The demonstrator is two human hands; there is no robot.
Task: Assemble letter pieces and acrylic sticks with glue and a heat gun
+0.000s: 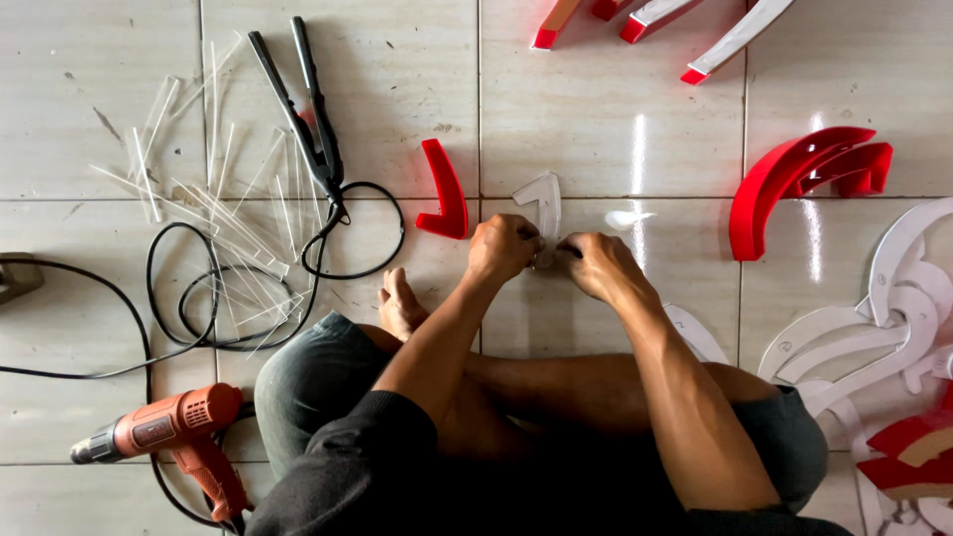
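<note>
I sit cross-legged on a tiled floor. My left hand and my right hand meet over a small clear acrylic cut-out shape lying on the tiles, each hand pinching its near end. Its far end sticks out beyond my fingers. A red L-shaped acrylic piece lies just left of my left hand. My bare foot rests below it.
Clear acrylic strips are scattered at upper left beside a black hair-straightener-like heating tool with a coiled cord. An orange heat gun lies at lower left. Red curved letter shells and white cut-outs lie on the right.
</note>
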